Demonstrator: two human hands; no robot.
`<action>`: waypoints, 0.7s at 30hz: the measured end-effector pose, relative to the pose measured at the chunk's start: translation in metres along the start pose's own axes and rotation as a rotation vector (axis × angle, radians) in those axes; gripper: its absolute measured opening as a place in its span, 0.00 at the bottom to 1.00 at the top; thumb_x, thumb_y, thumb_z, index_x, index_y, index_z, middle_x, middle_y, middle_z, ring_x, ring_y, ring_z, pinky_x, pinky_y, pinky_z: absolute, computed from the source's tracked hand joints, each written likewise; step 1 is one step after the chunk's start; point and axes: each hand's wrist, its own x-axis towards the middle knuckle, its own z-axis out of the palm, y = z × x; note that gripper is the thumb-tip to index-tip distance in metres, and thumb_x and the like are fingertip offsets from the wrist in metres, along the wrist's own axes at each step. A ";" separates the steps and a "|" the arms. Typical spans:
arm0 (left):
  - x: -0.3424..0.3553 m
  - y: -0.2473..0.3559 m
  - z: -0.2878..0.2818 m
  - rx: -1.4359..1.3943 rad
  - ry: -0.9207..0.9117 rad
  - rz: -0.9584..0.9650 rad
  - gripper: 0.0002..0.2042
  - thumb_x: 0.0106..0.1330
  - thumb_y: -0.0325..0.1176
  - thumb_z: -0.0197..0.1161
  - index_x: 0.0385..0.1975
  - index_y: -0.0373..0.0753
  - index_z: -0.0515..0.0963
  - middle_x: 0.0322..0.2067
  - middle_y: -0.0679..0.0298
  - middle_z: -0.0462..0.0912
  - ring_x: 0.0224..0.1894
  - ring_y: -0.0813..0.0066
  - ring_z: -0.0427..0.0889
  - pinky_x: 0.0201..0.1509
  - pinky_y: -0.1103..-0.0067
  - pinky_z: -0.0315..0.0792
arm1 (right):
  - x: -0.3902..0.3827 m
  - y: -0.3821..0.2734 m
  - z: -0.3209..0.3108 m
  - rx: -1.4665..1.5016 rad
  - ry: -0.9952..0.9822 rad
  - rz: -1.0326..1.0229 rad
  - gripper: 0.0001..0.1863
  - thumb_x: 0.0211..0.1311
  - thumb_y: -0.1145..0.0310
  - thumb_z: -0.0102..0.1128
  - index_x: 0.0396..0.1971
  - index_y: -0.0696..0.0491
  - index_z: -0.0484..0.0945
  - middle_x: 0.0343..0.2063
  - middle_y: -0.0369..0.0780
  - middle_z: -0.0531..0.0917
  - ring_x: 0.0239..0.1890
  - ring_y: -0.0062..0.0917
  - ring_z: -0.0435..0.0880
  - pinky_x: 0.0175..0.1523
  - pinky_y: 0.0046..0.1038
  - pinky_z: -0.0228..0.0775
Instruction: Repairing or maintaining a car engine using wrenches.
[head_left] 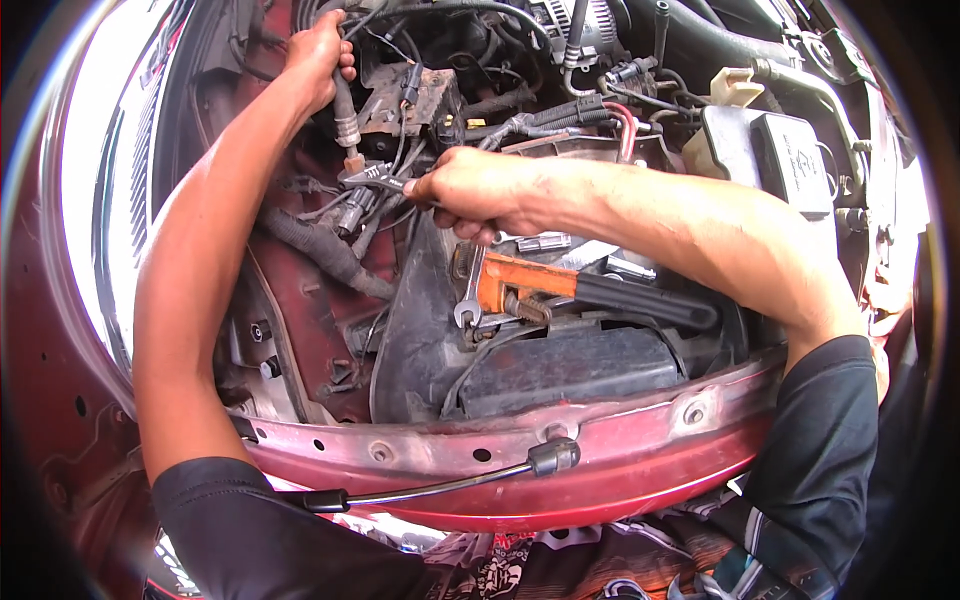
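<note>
At the far left of the engine bay, my left hand (317,62) has its fingers wrapped round a dark hose (345,110). This hose runs down to a brownish metal fitting (353,162). My right hand (472,188) is closed on the handle of an adjustable wrench (372,178); most of the handle is hidden in the palm. The wrench's head sits at the fitting, but I cannot tell whether its jaws grip it. Below the right hand lie an orange pipe wrench (530,278) with a black handle and a silver open-end wrench (468,308).
A black plastic housing (570,370) stands behind the red front panel (620,425). A rod (440,490) with black ends crosses that panel. A whitish reservoir (725,140) is at the right. A thick corrugated hose (325,250) and several cables surround the fitting.
</note>
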 end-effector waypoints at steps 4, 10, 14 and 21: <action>0.003 0.000 -0.005 0.010 -0.046 0.025 0.12 0.66 0.40 0.55 0.33 0.37 0.66 0.18 0.66 0.68 0.15 0.80 0.64 0.17 0.80 0.62 | -0.003 -0.004 0.017 0.091 0.019 0.006 0.13 0.70 0.63 0.46 0.28 0.55 0.68 0.16 0.32 0.66 0.11 0.14 0.62 0.12 0.20 0.54; -0.002 0.003 0.001 0.011 -0.033 0.027 0.12 0.66 0.40 0.55 0.33 0.37 0.66 0.17 0.67 0.67 0.15 0.80 0.64 0.18 0.79 0.62 | 0.005 -0.005 0.041 0.275 -0.003 -0.035 0.13 0.71 0.66 0.42 0.27 0.56 0.70 0.17 0.34 0.70 0.12 0.17 0.65 0.13 0.22 0.59; -0.004 0.000 0.001 0.003 -0.028 0.013 0.11 0.66 0.42 0.56 0.30 0.43 0.65 0.16 0.70 0.64 0.15 0.83 0.61 0.18 0.82 0.59 | 0.014 -0.016 0.075 0.390 0.011 0.037 0.12 0.71 0.65 0.41 0.40 0.59 0.67 0.26 0.40 0.74 0.21 0.25 0.76 0.20 0.28 0.74; -0.002 -0.002 -0.001 0.004 -0.051 0.007 0.12 0.66 0.42 0.57 0.30 0.43 0.65 0.16 0.70 0.64 0.15 0.83 0.61 0.18 0.82 0.59 | 0.017 -0.010 0.077 0.535 0.002 -0.006 0.09 0.70 0.68 0.41 0.41 0.58 0.66 0.26 0.39 0.73 0.21 0.26 0.76 0.21 0.29 0.73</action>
